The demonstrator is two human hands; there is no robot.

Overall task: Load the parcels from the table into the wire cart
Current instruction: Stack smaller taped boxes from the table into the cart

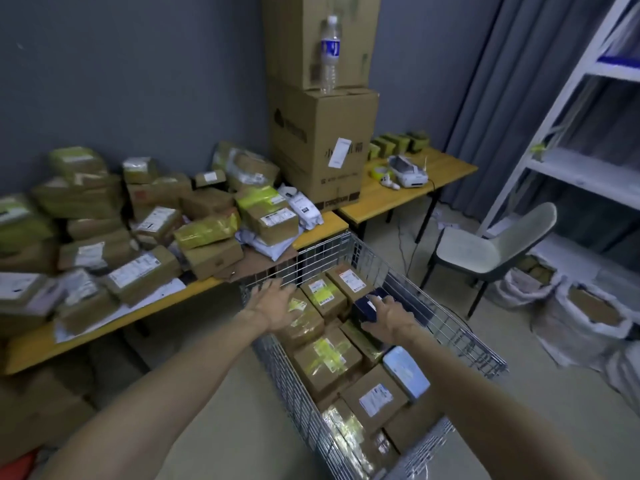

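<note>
The wire cart stands in front of me, holding several brown cardboard parcels with labels and yellow tape. My left hand reaches over the cart's far left corner with spread fingers, above a taped parcel. A dark blue box lies among the parcels at the cart's right side, and my right hand grips it with the fingers curled over its near edge. Several more parcels are piled on the wooden table to the left of the cart.
Two tall cardboard boxes with a water bottle stand at the table's far right. A second table carries a white device. A pale chair, white shelving and sacks are on the right.
</note>
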